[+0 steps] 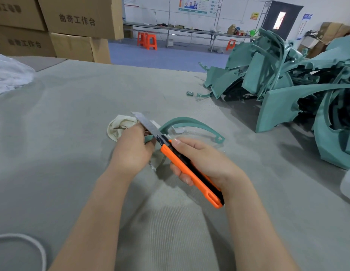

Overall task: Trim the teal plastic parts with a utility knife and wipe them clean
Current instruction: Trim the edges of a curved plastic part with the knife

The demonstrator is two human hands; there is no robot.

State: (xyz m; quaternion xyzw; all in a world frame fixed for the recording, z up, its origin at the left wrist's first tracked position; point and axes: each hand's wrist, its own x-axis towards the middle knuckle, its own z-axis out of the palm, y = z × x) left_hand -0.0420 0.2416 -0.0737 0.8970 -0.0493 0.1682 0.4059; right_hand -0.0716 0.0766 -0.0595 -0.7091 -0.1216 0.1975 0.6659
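Teal part (189,122) held by left hand (133,151); utility knife (189,170) gripped by right hand (203,163), blade laid at part's edge; parts pile (277,81) well apart.

From my left hand (134,148), the cloth (119,127) juts just beyond, and the utility knife (183,166) crosses to its right, into my right hand (201,163). The curved part (189,121) arcs beyond that hand; the pile of parts (277,79) sits well to its right, farther back.

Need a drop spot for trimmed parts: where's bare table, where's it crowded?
Bare: grey fabric tabletop between the white fluffy bundle and the off-white crumpled rag; also beyond the rag, toward the brown cardboard boxes. Crowded: right side, the heap of teal plastic parts.
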